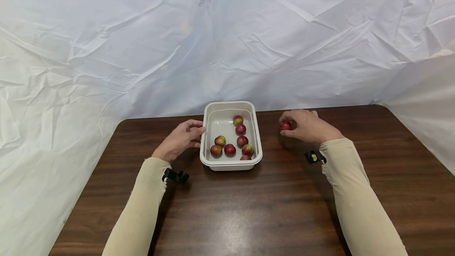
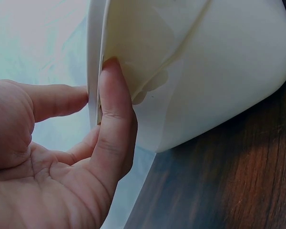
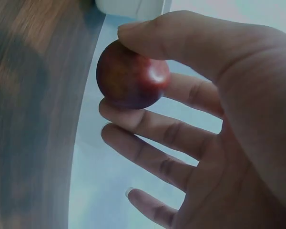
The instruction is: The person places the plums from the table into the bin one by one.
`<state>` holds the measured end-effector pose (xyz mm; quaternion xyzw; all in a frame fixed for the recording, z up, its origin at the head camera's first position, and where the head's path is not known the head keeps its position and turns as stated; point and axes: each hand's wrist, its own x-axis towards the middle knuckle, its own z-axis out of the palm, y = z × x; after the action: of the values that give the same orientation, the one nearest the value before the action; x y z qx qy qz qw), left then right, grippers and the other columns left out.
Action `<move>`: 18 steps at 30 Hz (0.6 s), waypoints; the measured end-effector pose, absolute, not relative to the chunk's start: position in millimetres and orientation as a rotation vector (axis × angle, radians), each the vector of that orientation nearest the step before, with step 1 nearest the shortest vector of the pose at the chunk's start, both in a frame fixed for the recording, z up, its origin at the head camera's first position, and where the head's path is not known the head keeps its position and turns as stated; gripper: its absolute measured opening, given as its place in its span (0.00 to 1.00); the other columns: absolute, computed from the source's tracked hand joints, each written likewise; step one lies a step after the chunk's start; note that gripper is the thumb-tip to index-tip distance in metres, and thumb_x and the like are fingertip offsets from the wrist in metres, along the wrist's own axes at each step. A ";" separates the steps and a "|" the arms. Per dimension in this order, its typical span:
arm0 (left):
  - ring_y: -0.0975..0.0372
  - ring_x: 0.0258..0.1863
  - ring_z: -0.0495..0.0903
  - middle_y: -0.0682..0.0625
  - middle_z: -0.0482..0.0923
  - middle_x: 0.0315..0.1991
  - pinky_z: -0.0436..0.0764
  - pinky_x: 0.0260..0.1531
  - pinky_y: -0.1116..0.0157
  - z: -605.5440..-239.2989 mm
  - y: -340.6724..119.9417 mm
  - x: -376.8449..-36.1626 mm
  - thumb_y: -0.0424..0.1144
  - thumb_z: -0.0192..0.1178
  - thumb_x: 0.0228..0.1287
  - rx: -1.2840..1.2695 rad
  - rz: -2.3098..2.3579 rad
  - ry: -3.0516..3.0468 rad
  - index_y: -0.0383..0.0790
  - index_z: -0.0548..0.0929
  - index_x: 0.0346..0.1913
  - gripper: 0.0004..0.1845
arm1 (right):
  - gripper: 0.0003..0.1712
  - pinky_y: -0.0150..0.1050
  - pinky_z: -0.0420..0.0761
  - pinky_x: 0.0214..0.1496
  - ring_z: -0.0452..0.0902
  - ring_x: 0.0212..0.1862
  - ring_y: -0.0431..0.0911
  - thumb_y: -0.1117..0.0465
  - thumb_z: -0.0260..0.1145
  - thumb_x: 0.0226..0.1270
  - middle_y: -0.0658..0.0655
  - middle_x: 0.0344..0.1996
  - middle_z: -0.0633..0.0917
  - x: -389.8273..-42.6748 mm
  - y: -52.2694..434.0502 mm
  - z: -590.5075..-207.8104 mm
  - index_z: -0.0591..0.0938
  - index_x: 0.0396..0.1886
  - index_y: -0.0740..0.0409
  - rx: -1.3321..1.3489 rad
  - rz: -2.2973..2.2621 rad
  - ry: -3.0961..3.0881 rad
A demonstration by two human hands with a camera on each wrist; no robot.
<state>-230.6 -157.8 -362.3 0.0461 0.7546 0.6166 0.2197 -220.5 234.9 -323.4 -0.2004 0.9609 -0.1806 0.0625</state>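
Observation:
A white plastic tub [image 1: 231, 164] stands near the far side of the table with several red and yellow-green plums [image 1: 230, 150] inside. My left hand [image 1: 181, 138] pinches the tub's left rim; in the left wrist view the thumb lies on one side of the rim and fingers on the other, against the tub wall [image 2: 219, 81]. To the right of the tub, my right hand [image 1: 308, 126] holds a red plum [image 1: 284, 125] just over the table. The right wrist view has this plum [image 3: 128, 76] between thumb and fingers, with the other fingers spread.
The brown wooden table [image 1: 234, 208] reaches back to a creased white sheet [image 1: 231, 50] hung behind it. More white sheeting flanks both sides. A dark strap [image 1: 175, 176] is on the left wrist, another strap [image 1: 314, 157] on the right.

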 end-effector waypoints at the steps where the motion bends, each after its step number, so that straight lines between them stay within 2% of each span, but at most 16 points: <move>1: 0.56 0.50 0.80 0.37 0.74 0.61 0.86 0.45 0.66 -361.9 -157.6 -230.4 0.43 0.53 0.80 0.126 1.708 2.086 0.34 0.66 0.70 0.24 | 0.11 0.52 0.65 0.50 0.79 0.42 0.45 0.55 0.71 0.69 0.48 0.39 0.87 -220.0 233.3 -322.6 0.85 0.49 0.51 -0.616 -0.539 2.909; 7: 0.56 0.52 0.80 0.36 0.74 0.62 0.86 0.44 0.66 -362.3 -158.2 -230.6 0.43 0.53 0.80 0.124 1.710 2.079 0.34 0.65 0.71 0.25 | 0.11 0.49 0.63 0.49 0.79 0.42 0.46 0.53 0.71 0.69 0.46 0.37 0.86 -215.9 226.4 -317.5 0.84 0.47 0.48 -0.654 -0.502 2.942; 13: 0.56 0.50 0.80 0.36 0.74 0.62 0.86 0.45 0.65 -363.6 -159.0 -230.6 0.43 0.53 0.80 0.127 1.704 2.080 0.34 0.65 0.71 0.25 | 0.14 0.53 0.66 0.51 0.80 0.49 0.51 0.53 0.71 0.69 0.49 0.42 0.87 -213.2 219.9 -313.9 0.84 0.50 0.49 -0.716 -0.503 2.966; 18: 0.56 0.51 0.80 0.36 0.75 0.61 0.86 0.46 0.65 -362.4 -158.2 -230.9 0.43 0.54 0.80 0.124 1.703 2.085 0.35 0.66 0.71 0.25 | 0.14 0.54 0.68 0.52 0.79 0.50 0.50 0.53 0.71 0.69 0.50 0.43 0.86 -210.5 213.4 -310.5 0.85 0.51 0.50 -0.752 -0.522 2.972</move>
<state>-230.9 -158.2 -362.4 0.0449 0.7543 0.6163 0.2216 -210.5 213.4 -310.5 -0.2417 0.9556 -0.1678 0.0158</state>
